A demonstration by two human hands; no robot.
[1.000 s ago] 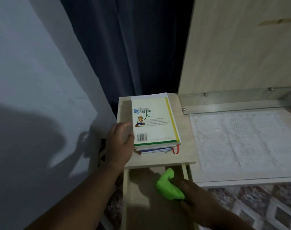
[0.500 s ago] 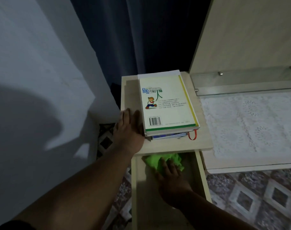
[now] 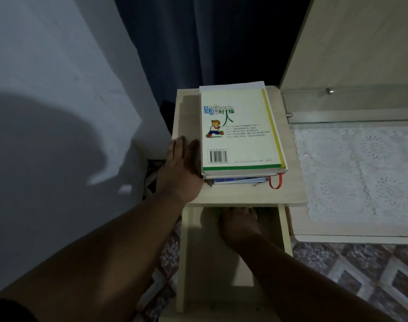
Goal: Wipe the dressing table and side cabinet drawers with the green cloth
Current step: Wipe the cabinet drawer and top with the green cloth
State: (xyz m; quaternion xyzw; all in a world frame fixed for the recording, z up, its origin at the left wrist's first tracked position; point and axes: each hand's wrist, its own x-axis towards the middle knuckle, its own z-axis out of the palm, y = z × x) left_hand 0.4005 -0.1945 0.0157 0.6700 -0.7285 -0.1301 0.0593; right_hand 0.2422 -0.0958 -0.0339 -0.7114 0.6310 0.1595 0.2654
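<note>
The side cabinet [image 3: 233, 195] has a pale wood top, and its top drawer [image 3: 221, 270] is pulled out towards me. My right hand [image 3: 239, 225] lies inside the drawer with its fingertips pushed under the front edge of the cabinet top. The green cloth is hidden there, under the top and my fingers. My left hand [image 3: 183, 168] rests flat on the cabinet top, touching the left side of a stack of books [image 3: 240, 131], and holds nothing. The dressing table [image 3: 326, 238] adjoins the cabinet on the right.
A white lace mat [image 3: 361, 173] covers the dressing table, with a glass shelf [image 3: 349, 108] behind it. A dark curtain [image 3: 198, 43] hangs at the back and a white wall [image 3: 47, 89] stands on the left. Patterned floor tiles [image 3: 361, 280] show below.
My right hand has pushed the green cloth from the drawer's front to its back, out of sight under the cabinet top. My left hand has flattened beside the books.
</note>
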